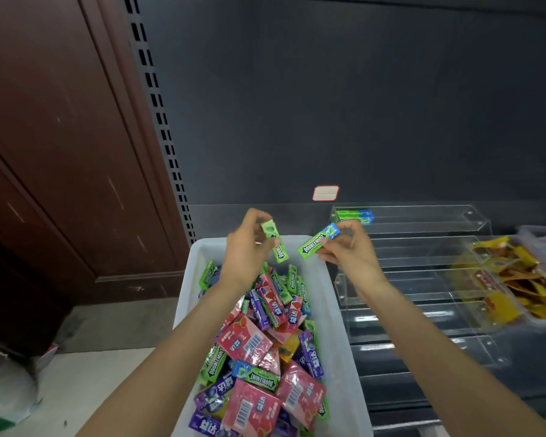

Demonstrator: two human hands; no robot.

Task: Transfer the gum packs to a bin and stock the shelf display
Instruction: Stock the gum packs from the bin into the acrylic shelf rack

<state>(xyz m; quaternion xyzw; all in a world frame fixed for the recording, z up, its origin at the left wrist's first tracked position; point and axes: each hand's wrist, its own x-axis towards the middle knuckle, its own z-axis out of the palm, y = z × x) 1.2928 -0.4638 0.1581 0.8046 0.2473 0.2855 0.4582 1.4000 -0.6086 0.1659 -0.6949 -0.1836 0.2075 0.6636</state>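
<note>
The white bin [334, 310] sits on the dark shelf, heaped with gum packs [259, 348]: green Doublemint sticks, purple packs and flat pink boxes, too jumbled to count. Just right of the bin stands the clear acrylic display [423, 247], stepped in tiers, its near wall touching or almost touching the bin's right edge. On its top tier, beyond the bin's far right corner, lies one row of green-and-blue packs [355, 216] on its side; how many are in it I cannot tell. The lower tiers show only bare plastic.

Over the far end of the bin both hands are raised, each with one stick, so two packs are in the air. The left hand [249, 247] has its fingers curled round a green pack [275, 242] held nearly upright. The right hand [350, 247] pinches a green pack with a blue end [319, 240] between thumb and fingertips, tilted, blue end uppermost and nearest the display. The two packs are near each other but apart.

Farther right of the bin, past the display, a clear tub of yellow and red snack packets [511, 285] crowds the shelf. On the back panel above the bin's far edge is one red-bordered label [325, 193]. Left of the bin runs the slotted upright [161, 121], then a brown wooden door [60, 137], with a crumpled plastic bag [4, 386] on the floor below.
</note>
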